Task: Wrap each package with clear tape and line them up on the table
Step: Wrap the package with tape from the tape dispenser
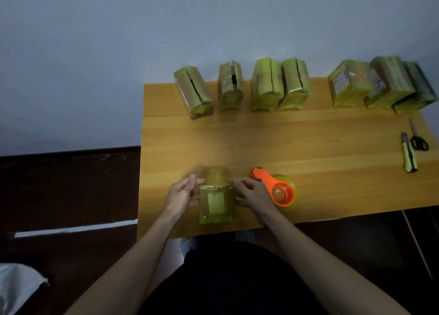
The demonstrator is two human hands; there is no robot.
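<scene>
Wooden table point(308, 172): package point(217, 204) between both hands, left fingers point(193, 180) and right fingers point(240, 184) curled on its sides.

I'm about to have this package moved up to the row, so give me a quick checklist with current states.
1. Package held on both sides by left hand and right hand: ok.
2. Tape fully wrapped round it: cannot tell, picture blurred.
3. Tape dispenser set down, beside the right hand: ok.
4. Table bare between package and row: ok.
5. Row of packages along the far edge: ok.
6. Scissors and knife off to the right: ok.
</scene>
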